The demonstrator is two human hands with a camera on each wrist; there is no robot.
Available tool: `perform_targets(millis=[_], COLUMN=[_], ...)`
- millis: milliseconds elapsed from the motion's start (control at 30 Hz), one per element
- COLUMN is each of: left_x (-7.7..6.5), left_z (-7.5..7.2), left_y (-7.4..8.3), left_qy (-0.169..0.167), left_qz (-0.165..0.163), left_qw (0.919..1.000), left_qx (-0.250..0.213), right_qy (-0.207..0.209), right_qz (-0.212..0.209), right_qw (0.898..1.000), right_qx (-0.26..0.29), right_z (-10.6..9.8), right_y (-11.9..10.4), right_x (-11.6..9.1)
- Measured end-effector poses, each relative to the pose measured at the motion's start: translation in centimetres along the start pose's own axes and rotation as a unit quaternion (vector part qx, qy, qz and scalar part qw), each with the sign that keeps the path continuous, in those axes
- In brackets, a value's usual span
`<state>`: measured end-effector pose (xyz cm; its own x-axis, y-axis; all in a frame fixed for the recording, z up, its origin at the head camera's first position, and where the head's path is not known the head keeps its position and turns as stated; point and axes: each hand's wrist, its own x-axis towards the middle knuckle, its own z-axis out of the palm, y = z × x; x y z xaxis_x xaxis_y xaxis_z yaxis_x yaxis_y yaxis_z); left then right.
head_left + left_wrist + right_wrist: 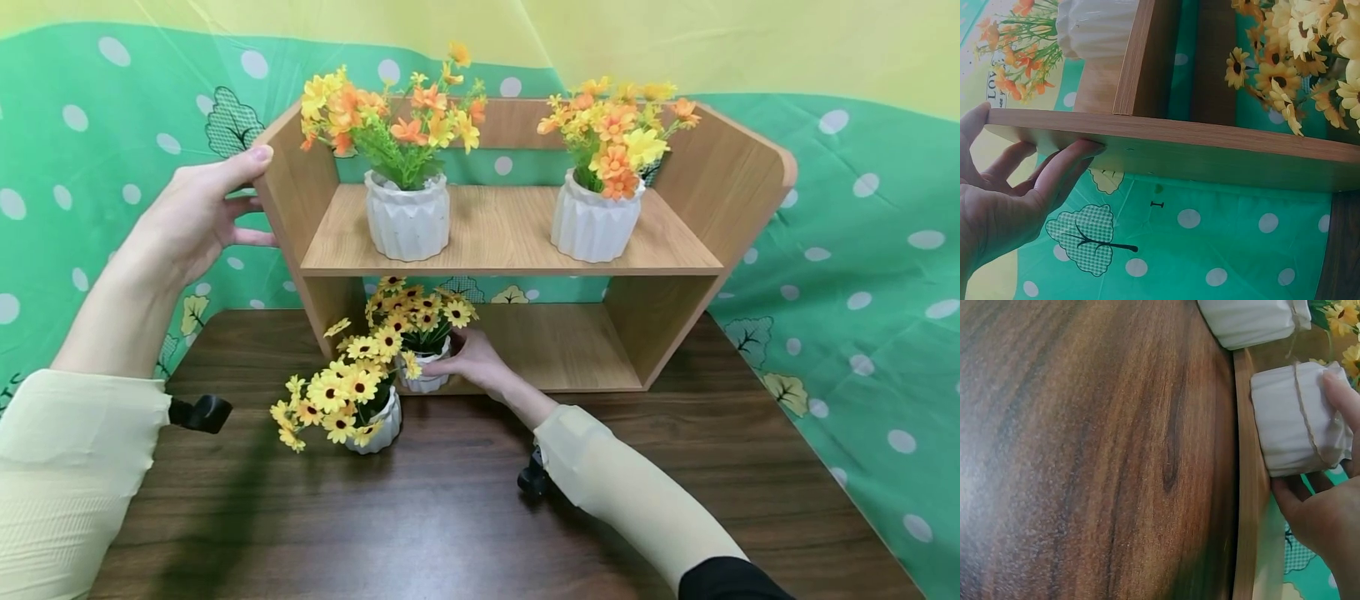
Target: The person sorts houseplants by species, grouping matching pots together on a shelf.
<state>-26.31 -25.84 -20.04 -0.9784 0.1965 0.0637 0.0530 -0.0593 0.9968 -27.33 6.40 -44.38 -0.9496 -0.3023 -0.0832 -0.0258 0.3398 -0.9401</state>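
Currently, the hands are well apart: the right hand (474,360) grips a white flowerpot (426,383) at the lower front of the shelf (502,221), near another pot (386,425) on the table (450,508); the left hand (206,208) touches the shelf's side, fingers extended.

The head view looks forward and down over the left hand (197,212) and right hand (472,360); the wrist views, turned sideways, look closely past each hand, sharing the shelf (497,227) with it.
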Motion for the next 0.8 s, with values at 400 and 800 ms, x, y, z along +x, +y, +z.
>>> perform_targets(millis=[400,800], left_x=[0.11,0.01], left_z=[0.04,0.08], left_y=[-0.04,-0.02], left_qy=[-0.004,-0.003], left_qz=[-0.002,0.0], left_qw=[1.0,1.0], left_qx=[0.006,0.005], right_qy=[0.002,-0.014], right_qz=[0.013,0.005], right_qw=[1.0,1.0], right_qx=[-0.028,-0.004], right_z=[0.26,-0.27], right_y=[-0.16,0.19], right_x=[-0.11,-0.83])
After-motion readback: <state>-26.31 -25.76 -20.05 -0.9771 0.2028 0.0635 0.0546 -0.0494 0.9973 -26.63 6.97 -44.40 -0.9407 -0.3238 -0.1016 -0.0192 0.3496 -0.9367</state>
